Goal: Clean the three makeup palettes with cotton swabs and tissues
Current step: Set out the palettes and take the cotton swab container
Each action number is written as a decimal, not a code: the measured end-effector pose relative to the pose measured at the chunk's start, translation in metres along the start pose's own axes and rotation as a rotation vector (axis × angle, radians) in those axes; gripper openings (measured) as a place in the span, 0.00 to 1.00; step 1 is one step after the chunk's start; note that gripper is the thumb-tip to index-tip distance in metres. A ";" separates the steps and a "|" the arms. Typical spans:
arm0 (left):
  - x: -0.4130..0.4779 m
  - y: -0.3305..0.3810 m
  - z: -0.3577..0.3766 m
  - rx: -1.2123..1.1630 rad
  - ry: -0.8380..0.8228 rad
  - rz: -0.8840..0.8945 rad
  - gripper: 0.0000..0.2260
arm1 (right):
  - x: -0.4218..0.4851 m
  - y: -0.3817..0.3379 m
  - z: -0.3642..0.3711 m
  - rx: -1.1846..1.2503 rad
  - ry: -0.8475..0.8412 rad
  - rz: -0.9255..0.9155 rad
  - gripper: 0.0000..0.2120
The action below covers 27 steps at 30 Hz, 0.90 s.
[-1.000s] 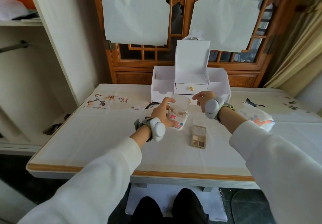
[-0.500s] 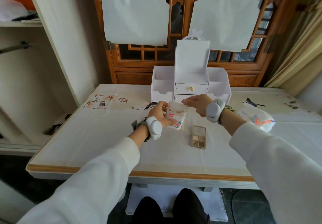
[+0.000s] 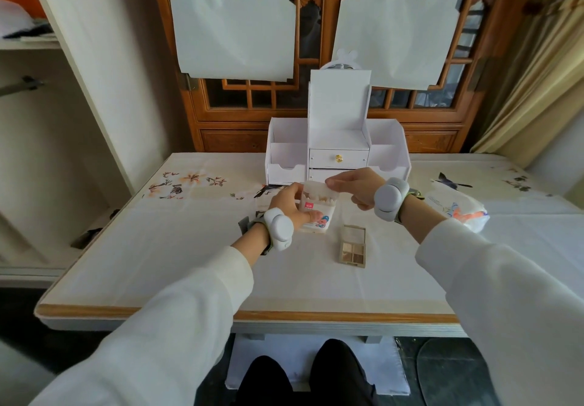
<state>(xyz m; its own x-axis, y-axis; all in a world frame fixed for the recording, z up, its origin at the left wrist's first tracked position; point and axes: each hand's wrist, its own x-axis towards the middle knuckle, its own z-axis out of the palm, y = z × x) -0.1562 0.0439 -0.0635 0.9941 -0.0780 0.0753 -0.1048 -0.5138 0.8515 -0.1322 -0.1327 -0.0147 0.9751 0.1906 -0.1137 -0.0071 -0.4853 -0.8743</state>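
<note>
Clear plastic is what both your hands meet on. Your left hand (image 3: 292, 208) grips the cotton swab box (image 3: 319, 216) from its left side, fingers curled round it and thumb across the printed front. It holds the box tilted at the table (image 3: 189, 263); I cannot tell whether the lower edge rests there.

Your right hand (image 3: 357, 187) pinches the box's translucent lid (image 3: 316, 188) between thumb and fingertips, at the box's top edge. A second ago that hand sat further right, beside the raised lid, which stood upright over the swabs. Half a second ago it had moved in above the box. Now it has the lid itself, drawn low over the swab heads. Your left hand has barely shifted across the three moments.

The eyeshadow palette (image 3: 353, 247) lies on the table with its four brown pans showing. It is nearer you than your right hand and just right of your left wrist, touched by neither hand and in the same place as before. The tissue pack (image 3: 458, 211) lies right of your right wrist, apart from it. The white organizer (image 3: 338, 152) stands just beyond both hands.
</note>
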 end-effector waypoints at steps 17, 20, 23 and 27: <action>0.010 0.001 0.003 -0.055 0.001 -0.006 0.24 | 0.004 0.009 0.001 -0.251 0.048 -0.232 0.23; 0.009 0.003 0.001 -0.081 0.009 0.006 0.24 | 0.005 0.011 0.002 -0.239 0.057 -0.253 0.21; 0.006 0.005 0.000 -0.090 -0.002 0.112 0.31 | 0.007 0.014 0.003 -0.214 0.071 -0.277 0.20; 0.006 0.006 -0.001 -0.065 -0.032 0.177 0.28 | 0.008 0.015 0.001 -0.201 0.072 -0.276 0.19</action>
<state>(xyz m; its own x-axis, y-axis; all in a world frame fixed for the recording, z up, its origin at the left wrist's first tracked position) -0.1509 0.0418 -0.0576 0.9589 -0.1901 0.2107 -0.2746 -0.4338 0.8581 -0.1249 -0.1376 -0.0294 0.9472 0.2812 0.1539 0.2960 -0.5831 -0.7566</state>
